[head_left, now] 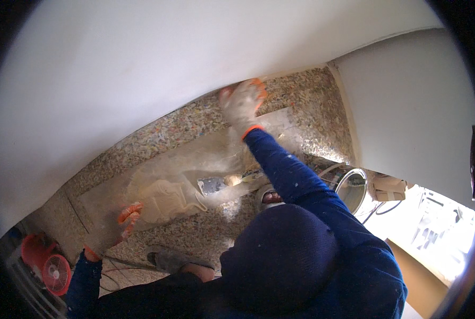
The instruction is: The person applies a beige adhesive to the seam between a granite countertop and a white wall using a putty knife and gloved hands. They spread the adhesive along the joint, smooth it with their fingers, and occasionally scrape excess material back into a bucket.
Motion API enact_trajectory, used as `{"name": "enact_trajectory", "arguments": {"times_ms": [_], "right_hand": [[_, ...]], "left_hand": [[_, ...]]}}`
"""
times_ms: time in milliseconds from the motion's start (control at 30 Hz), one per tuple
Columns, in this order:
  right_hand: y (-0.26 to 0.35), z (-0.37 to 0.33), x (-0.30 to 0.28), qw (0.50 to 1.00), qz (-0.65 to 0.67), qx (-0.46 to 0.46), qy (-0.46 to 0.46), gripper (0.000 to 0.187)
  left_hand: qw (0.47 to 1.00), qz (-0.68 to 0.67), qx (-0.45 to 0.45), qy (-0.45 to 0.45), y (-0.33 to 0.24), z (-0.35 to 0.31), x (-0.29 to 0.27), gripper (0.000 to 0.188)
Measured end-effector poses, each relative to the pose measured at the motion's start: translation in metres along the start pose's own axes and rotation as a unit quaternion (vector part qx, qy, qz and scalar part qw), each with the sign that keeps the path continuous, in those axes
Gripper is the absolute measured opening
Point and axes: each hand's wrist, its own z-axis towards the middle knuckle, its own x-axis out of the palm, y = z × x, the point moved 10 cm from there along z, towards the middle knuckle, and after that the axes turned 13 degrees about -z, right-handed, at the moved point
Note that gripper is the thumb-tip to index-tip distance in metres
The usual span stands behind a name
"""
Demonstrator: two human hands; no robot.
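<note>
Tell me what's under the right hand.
Speckled, multicoloured flooring shows around the gloved right hand, close to the large white surface. The patch directly beneath is covered by the hand, and blur hides whether they touch.

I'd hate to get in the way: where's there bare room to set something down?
Bare speckled surface shows between the white wall and the pale sheet, left of the right fingers, and between that sheet and the grey panel. Crowded: the sheet's middle, with beige paste and a scraper, and lower left, by the red fan.
</note>
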Motion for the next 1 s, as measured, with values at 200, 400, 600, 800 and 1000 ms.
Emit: {"name": "enact_trajectory", "arguments": {"times_ms": [200, 400, 600, 800, 1000], "right_hand": [[0.009, -0.032, 0.003, 0.982, 0.095, -0.154, 0.044, 0.085], [0.024, -0.032, -0.006, 0.992, -0.014, -0.122, 0.043, 0.088], [0.054, -0.055, 0.006, 0.974, 0.073, -0.166, 0.133, 0.091], [0.017, -0.035, -0.009, 0.986, 0.049, -0.109, 0.118, 0.092], [0.08, -0.068, 0.0, 0.965, -0.023, -0.206, 0.163, 0.094]], "left_hand": [[0.998, 0.043, 0.018, 0.037, -0.008, 0.007, 0.004, 0.049], [0.987, 0.135, 0.083, 0.015, -0.02, 0.004, 0.007, 0.046], [0.981, 0.173, 0.068, 0.051, -0.019, 0.006, 0.011, 0.043], [0.996, 0.025, 0.069, 0.042, -0.014, -0.001, 0.004, 0.045], [0.984, 0.165, -0.002, 0.062, -0.003, 0.01, 0.012, 0.042]]}}
